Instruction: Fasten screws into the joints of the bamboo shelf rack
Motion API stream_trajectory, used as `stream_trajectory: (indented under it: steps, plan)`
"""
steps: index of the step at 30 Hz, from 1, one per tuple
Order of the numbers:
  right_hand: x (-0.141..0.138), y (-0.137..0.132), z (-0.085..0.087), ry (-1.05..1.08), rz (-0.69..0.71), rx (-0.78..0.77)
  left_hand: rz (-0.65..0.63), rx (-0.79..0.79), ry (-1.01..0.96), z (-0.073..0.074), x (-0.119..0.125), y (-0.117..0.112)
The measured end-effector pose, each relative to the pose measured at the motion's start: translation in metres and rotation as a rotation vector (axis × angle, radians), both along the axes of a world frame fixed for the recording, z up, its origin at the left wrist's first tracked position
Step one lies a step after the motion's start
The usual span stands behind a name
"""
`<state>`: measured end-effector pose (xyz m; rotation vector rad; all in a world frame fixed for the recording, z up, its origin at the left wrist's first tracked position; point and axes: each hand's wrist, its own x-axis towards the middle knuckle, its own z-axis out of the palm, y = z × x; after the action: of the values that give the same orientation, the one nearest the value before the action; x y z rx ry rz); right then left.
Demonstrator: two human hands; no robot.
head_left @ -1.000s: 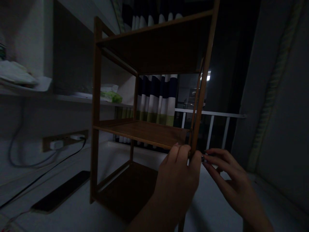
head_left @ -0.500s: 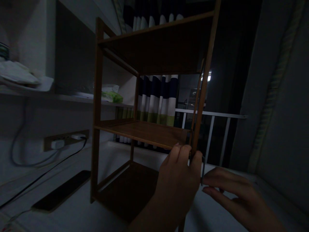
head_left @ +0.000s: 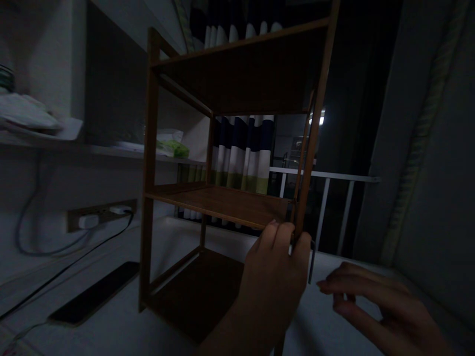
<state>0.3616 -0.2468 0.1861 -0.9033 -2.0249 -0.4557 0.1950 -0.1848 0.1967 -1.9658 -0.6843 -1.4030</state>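
A brown wooden three-tier shelf rack (head_left: 230, 202) stands on a pale surface in a dim room. My left hand (head_left: 274, 277) is closed around the rack's front right post at the level of the middle shelf. A thin dark metal tool (head_left: 310, 262), perhaps a hex key, sticks out of that post and hangs down. My right hand (head_left: 374, 306) hovers just right of the tool, fingers stretched out and apart, holding nothing.
A dark flat phone-like object (head_left: 94, 294) lies on the surface at left, next to cables and a wall socket (head_left: 100, 213). A wall ledge (head_left: 111, 148) holds cloths and a green packet. Behind stand a white railing (head_left: 326, 198) and a striped curtain (head_left: 241, 153).
My right hand turned the thin tool at the post downward, then let go of it and drew back to the lower right. My left hand kept its grip on the post.
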Motion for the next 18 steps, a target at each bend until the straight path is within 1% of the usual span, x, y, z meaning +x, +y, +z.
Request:
stream_trajectory:
  steps: [3, 5, 9, 11, 14, 18]
  plan:
    - [-0.0006, 0.006, -0.0037, 0.073, -0.077, -0.119, 0.003, -0.014, 0.002, 0.0003, 0.0007, -0.0002]
    - [-0.0041, 0.0073, -0.0031, 0.041, -0.046, -0.152, 0.007, -0.026, 0.007, 0.0011, 0.0008, -0.0003]
    - [-0.0088, 0.0033, 0.0015, -0.017, 0.039, -0.079, 0.001, -0.029, 0.007, 0.0018, -0.0004, -0.0008]
    - [-0.0084, 0.0018, 0.0035, -0.036, 0.052, -0.066, 0.001, -0.03, 0.007, 0.0015, -0.0008, -0.001]
    - [-0.0062, 0.0034, 0.0052, -0.074, 0.075, -0.086, 0.005, -0.02, 0.005, 0.001, -0.0007, -0.0008]
    - [-0.0051, 0.0059, 0.0049, -0.078, 0.09, -0.056, 0.006, -0.038, 0.01, 0.0016, -0.0002, -0.0011]
